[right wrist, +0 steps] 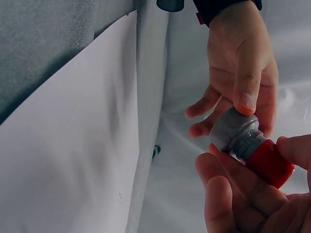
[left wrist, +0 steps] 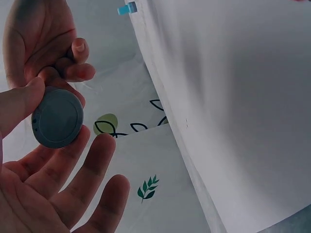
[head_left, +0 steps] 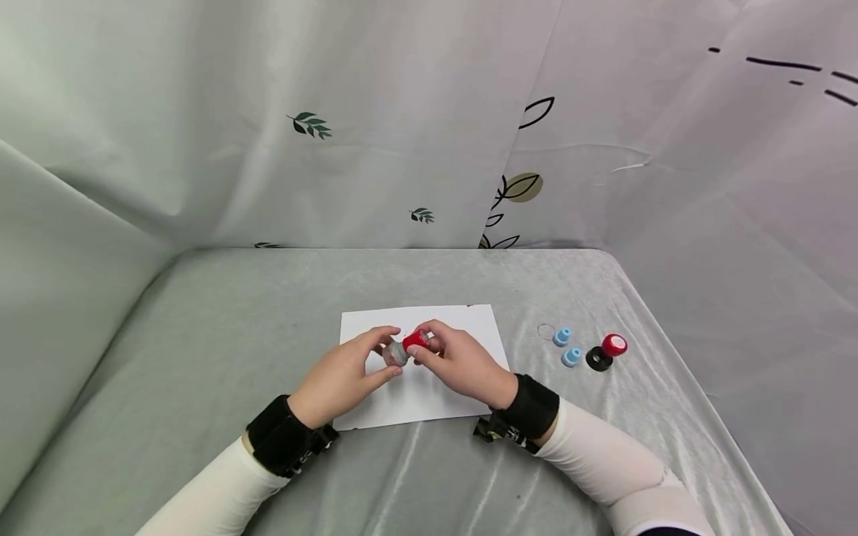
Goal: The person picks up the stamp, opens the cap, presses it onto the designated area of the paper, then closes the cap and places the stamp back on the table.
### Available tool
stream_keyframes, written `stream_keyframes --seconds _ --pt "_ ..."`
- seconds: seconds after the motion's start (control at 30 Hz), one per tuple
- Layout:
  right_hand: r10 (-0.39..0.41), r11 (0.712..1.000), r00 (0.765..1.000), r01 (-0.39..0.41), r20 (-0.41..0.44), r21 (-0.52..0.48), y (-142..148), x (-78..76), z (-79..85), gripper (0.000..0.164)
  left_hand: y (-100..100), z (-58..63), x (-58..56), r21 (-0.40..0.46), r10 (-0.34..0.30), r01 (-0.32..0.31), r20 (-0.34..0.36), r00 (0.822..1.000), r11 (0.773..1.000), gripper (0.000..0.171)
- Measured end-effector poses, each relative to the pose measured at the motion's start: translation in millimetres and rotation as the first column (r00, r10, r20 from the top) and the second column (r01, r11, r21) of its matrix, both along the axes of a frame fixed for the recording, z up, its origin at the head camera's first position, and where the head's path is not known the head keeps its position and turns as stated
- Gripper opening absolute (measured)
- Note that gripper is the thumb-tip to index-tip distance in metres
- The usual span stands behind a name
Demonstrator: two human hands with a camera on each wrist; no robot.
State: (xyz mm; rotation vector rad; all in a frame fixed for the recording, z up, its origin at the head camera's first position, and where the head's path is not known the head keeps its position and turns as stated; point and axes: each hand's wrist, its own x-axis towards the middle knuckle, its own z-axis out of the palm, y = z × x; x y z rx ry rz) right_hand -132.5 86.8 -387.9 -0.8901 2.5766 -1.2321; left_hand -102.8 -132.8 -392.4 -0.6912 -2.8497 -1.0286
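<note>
While two pinches share it: red-and-grey piece (head_left: 405,348), slip risk

Although held at both ends, the piece, seemingly a stamp, sits between left hand (head_left: 338,383) and right hand (head_left: 465,365), over white paper (head_left: 409,402).
Left: thumb and fingertip pinch the grey end, other fingers spread.
Right: thumb and fingers nip the red end.
Likely fault: the smooth grey end slips if a pinch loosens, perhaps marking the paper.
Right of the right hand: two blue pieces (head_left: 562,337), one red-and-black piece (head_left: 606,352), which a straying white sleeve (head_left: 603,454) could topple.
</note>
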Motion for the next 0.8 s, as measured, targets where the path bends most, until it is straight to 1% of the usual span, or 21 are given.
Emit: stream_keyframes --seconds 0.33,0.47,0.57,0.67,0.8 --pt "0.035 0.999 0.998 -0.035 -0.043 0.007 -2 1.7 -0.4 0.023 -4 2.4 0.6 -0.049 -0.004 0.003 -0.022 1.0 0.999 0.047" --pt "0.058 0.998 0.998 -0.058 -0.039 -0.001 -1 2.0 -1.4 0.023 -5 3.5 1.3 -0.052 -0.018 0.018 -0.009 1.0 0.998 0.044" --pt "0.075 0.997 0.996 -0.074 -0.049 0.007 0 1.9 -2.6 0.025 -7 4.5 1.4 -0.054 -0.035 0.036 0.015 0.999 0.998 0.041" --pt "0.082 0.997 0.995 -0.082 -0.059 0.004 1 1.5 -2.5 0.028 -9 6.5 0.9 -0.048 -0.05 0.051 0.033 0.998 0.998 0.043" --pt "0.07 0.997 0.996 -0.071 -0.051 -0.018 2 0.7 -1.7 0.026 -12 7.6 0.4 -0.043 -0.06 0.061 0.032 0.998 0.997 0.05"
